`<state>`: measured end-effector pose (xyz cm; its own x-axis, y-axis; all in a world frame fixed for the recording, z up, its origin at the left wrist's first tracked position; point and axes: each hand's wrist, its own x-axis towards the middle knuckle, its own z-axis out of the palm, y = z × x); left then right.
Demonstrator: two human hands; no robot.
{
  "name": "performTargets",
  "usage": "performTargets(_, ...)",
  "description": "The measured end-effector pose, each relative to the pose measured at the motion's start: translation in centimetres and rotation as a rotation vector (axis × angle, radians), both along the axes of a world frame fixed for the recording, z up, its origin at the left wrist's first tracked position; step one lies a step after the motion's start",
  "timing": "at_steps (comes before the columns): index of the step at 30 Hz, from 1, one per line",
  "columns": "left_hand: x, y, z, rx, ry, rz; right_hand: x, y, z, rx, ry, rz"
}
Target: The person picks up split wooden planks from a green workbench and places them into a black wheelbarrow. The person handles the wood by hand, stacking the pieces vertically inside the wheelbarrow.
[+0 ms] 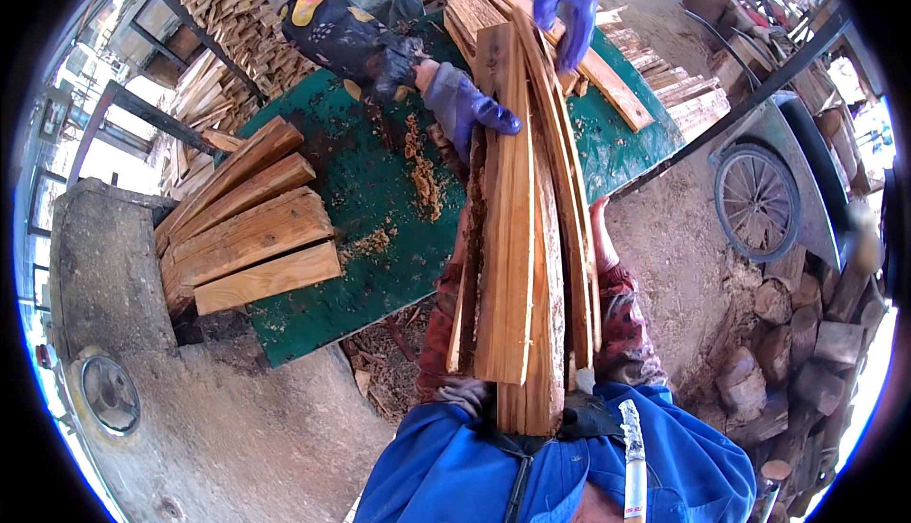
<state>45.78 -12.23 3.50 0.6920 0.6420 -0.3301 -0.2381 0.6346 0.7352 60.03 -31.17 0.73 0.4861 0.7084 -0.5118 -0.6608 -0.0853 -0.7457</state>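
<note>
Head view, work area, largest to smallest. Table (304, 328): green top, stained and scattered with debris. Wood pile (237, 25): split pieces, stacked behind the table. Jacket (427, 466): blue, worn by the person. Bundle of sawn boards (508, 238): long, held lengthwise between the person's forearms, lower end at the jacket front, upper end over the table. Loose boards (251, 224): four or so, fanned at the table's left edge. Cart wheel (756, 202): spoked, at right. Co-worker's gloved hands, two, purple: one (465, 110) with fingers extended across the bundle's face; the other (569, 10) with fingers pointing down beside its upper end, contact unclear. Person's left hand (462, 238) and right hand (602, 238): bare, flanking the bundle, mostly concealed behind it; cannot tell whether fingers grasp it. Sawdust (422, 167): small heap, mid-table. Cigarette (635, 471): white, ash-tipped, before the jacket.
</note>
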Motion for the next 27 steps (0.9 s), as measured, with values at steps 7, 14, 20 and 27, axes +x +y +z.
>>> performTargets(7,-4.5,3.3,-1.2,-0.057,-0.03,0.025,-3.9,2.1,-0.6,0.165,0.064,-0.146)
performTargets(14,-7.9,5.6,-2.1,-0.094,-0.024,0.0,-6.8,5.0,2.0,0.13,-0.149,-0.094)
performTargets(20,-10.1,7.8,-1.8,-0.013,0.051,-0.106,-9.7,7.6,0.4,0.189,-0.134,-0.148)
performTargets(27,-9.3,9.3,1.0,0.26,0.32,-0.272,-10.6,8.9,0.7,0.193,-0.159,-0.166)
